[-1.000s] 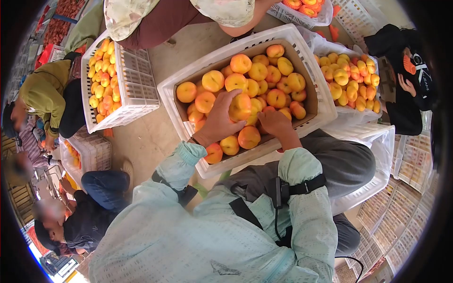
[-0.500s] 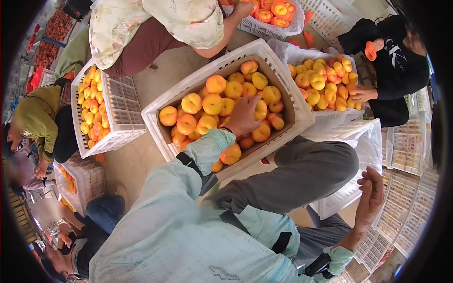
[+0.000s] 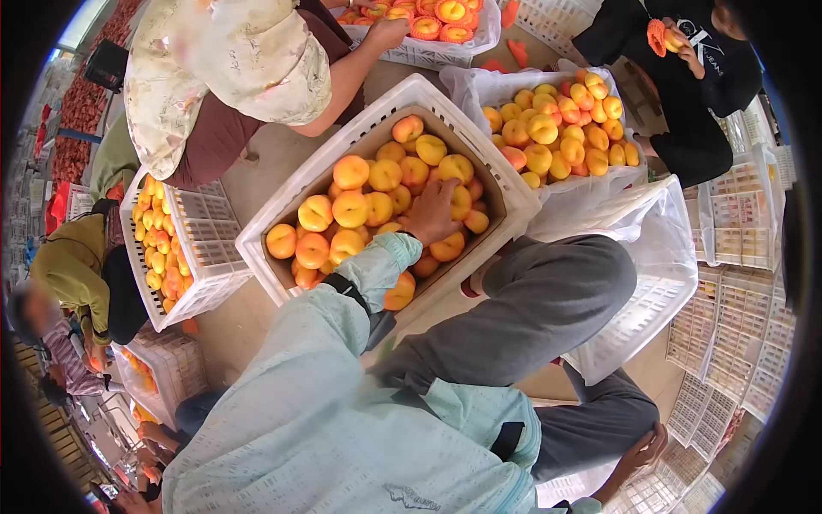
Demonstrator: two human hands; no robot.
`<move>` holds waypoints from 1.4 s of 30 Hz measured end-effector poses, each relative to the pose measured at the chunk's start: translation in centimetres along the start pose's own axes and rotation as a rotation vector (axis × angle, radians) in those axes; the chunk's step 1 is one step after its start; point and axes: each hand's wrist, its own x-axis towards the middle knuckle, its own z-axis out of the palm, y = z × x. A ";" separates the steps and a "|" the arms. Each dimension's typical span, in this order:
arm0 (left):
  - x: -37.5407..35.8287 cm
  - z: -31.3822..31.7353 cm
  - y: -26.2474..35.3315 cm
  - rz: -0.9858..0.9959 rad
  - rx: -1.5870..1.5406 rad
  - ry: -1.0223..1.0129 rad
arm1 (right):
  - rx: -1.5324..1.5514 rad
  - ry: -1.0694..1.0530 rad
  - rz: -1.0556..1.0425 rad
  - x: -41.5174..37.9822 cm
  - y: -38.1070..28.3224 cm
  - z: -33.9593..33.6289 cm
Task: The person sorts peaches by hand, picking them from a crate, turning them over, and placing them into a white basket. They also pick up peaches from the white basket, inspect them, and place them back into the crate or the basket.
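Note:
My left hand reaches into a white plastic crate lined with cardboard and filled with yellow-orange peaches. Its fingers curl down against a peach near the crate's right side; the fingertips are partly hidden among the fruit. Other peaches lie loose to the left of the hand. Low on the right, beside my grey-trousered knee, my right hand hangs with loosely bent fingers and nothing visible in it.
A lined crate of peaches stands at upper right, beside a person in black holding a peach in an orange foam net. Another peach crate is at left. A white lined crate sits right of my knee, near stacked crates.
My right hand has dropped from beside the lined crate to below my knee. My left hand stays among the peaches. The person in black has lifted a hand from their crate to the foam net.

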 end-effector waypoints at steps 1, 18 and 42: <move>0.0 -0.1 0.0 -0.012 -0.005 -0.007 | 0.004 -0.002 0.006 -0.1 -0.1 0.3; 1.0 0.9 -2.3 -0.128 0.180 -0.086 | 0.236 0.107 0.319 0.1 0.5 2.6; 7.3 -0.6 -0.1 -0.757 -0.933 0.489 | 0.278 0.133 0.338 -0.5 2.4 3.5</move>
